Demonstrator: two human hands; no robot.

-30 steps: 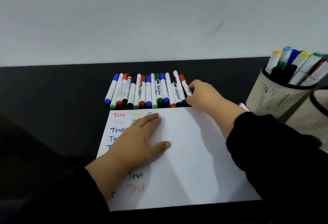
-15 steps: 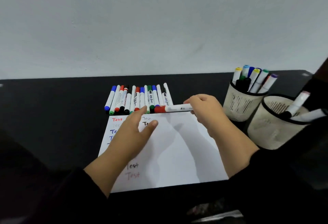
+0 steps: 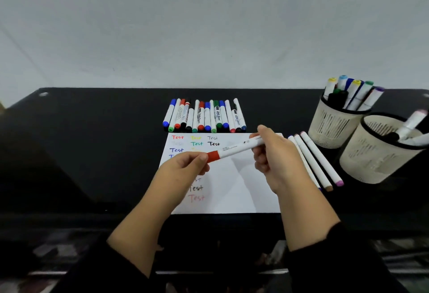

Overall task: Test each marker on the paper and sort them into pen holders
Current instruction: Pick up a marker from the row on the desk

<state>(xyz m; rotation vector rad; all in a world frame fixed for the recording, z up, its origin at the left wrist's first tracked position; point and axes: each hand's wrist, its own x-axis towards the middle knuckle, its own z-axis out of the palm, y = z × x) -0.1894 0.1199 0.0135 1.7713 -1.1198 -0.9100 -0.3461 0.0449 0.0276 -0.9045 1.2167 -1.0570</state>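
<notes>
**Red-capped marker held above the paper by both hands**

The red-capped marker is held in the air over the paper, tilted, cap end low toward the left. The left hand pinches the red cap between thumb and fingers. The right hand grips the white barrel at its upper end, fingers curled round it.

The paper lies near the front edge of the tabletop, its near edge just short of that edge. Coloured "Test" words run down its left part; several are covered by the left hand, and some are too faint to read. The right part of the sheet is blank.

A row of markers lies just beyond the far edge of the paper, side by side. Three loose markers lie off the paper's right edge, their far ends partly behind the right hand.

Toward the right edge of the tabletop stand two pen holders. The far holder is full of markers. The near holder holds a few and is cut off by the frame.

The left half of the tabletop is bare.
</notes>
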